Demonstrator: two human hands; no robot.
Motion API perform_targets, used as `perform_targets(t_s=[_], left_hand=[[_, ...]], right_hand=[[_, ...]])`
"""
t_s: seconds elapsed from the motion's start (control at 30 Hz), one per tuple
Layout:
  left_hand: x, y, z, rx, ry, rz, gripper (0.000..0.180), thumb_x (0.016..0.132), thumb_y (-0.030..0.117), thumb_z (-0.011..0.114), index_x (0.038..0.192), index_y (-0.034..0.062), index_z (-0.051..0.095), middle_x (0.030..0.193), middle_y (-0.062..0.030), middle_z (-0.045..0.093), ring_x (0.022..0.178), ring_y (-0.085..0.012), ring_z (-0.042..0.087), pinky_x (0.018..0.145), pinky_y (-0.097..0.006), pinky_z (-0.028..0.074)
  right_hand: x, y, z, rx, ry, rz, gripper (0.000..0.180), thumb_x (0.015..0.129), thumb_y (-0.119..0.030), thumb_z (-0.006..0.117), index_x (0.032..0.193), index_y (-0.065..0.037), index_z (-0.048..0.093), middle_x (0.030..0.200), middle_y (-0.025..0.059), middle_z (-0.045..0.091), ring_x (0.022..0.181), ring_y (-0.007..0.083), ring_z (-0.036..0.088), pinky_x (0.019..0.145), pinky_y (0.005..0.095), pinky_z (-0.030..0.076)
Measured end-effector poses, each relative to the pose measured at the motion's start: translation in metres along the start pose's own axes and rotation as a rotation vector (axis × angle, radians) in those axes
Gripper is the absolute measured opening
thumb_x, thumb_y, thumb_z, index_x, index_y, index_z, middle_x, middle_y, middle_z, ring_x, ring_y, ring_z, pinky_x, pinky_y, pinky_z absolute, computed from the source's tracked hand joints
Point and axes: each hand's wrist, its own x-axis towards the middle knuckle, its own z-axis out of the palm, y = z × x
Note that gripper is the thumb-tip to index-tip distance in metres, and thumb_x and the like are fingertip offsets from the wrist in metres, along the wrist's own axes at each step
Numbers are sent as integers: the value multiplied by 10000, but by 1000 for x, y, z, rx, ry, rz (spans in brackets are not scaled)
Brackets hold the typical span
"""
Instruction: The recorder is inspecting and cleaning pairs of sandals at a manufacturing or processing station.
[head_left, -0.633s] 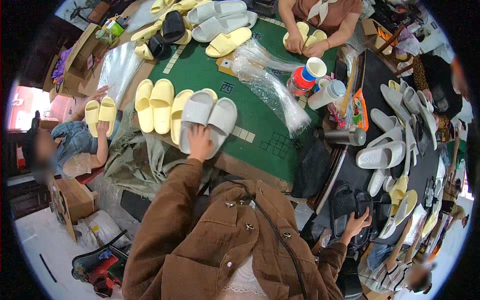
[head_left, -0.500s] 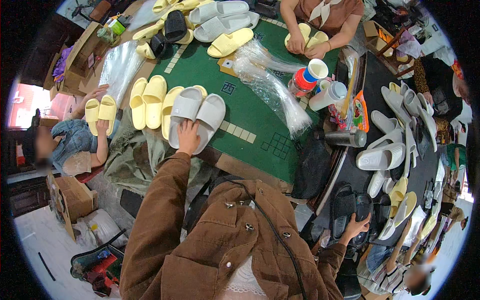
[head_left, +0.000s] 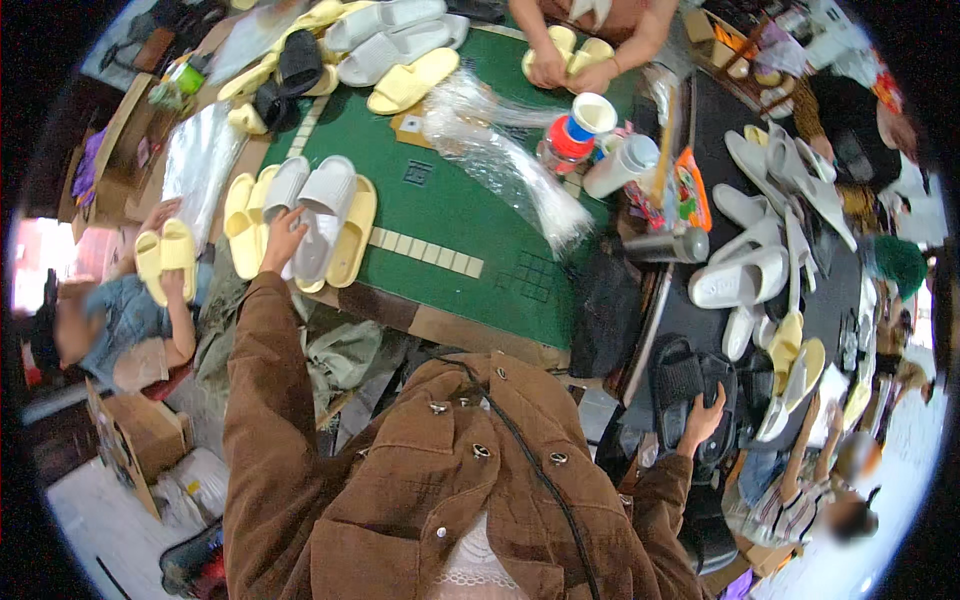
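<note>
My left hand (head_left: 282, 238) rests on a pair of white slide sandals (head_left: 312, 208) lying on top of yellow slides (head_left: 246, 222) at the left edge of the green table (head_left: 450, 210); its fingers grip the near end of the white pair. My right hand (head_left: 704, 420) reaches low to the right and closes on a black sandal (head_left: 685, 385) at the edge of a dark side surface. Both arms wear brown coat sleeves.
Clear plastic bags (head_left: 505, 160), two cups (head_left: 585, 125) and a bottle (head_left: 662, 245) sit mid-table. More white and yellow slides (head_left: 395, 45) pile at the far side. One person opposite holds yellow slides (head_left: 570, 55), another at left holds a yellow pair (head_left: 165, 255). White slides (head_left: 760, 255) cover the right surface.
My left hand has slid the white pair leftward onto the yellow slides near the table's left edge. My right hand stays on the black sandal.
</note>
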Motion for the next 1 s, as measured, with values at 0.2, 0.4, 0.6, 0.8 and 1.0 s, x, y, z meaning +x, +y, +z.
perform_targets(t_s=[0.2,0.4,0.6,0.8,1.0], left_hand=[[0,10,21,199,341,-211,358,700,217,611,1036,94,598,1055,-223,526,1036,-353,467,875,-428,380],[-23,131,61,-3,291,175,294,775,107,548,1068,93,569,1186,-224,440,1131,-364,387,947,-411,321],[-64,205,120,-207,36,299,279,783,87,536,1059,79,574,1202,-158,469,1152,-316,407,977,-374,308],[-98,261,139,-402,-233,160,254,817,95,508,1063,85,571,1207,-127,478,1131,-287,449,919,-342,368],[-93,232,144,-499,114,121,295,873,106,454,1148,8,494,1169,-119,474,974,-222,497,835,-321,396]], right_hand=[[-3,-29,15,198,34,-84,425,700,-70,583,1116,-154,561,1029,122,606,931,326,573,786,366,442],[-2,-21,30,331,38,-67,308,702,0,558,978,-116,629,868,125,636,802,274,612,704,342,459],[-23,-77,6,502,-180,-234,217,701,25,542,889,-57,612,815,111,621,753,220,596,699,293,444],[-72,-210,-3,778,-352,-405,261,687,38,520,930,-40,576,838,71,611,691,132,553,653,252,430],[-109,-309,100,1028,-366,-297,144,735,-32,560,877,-42,537,783,109,592,739,233,585,702,315,434]])
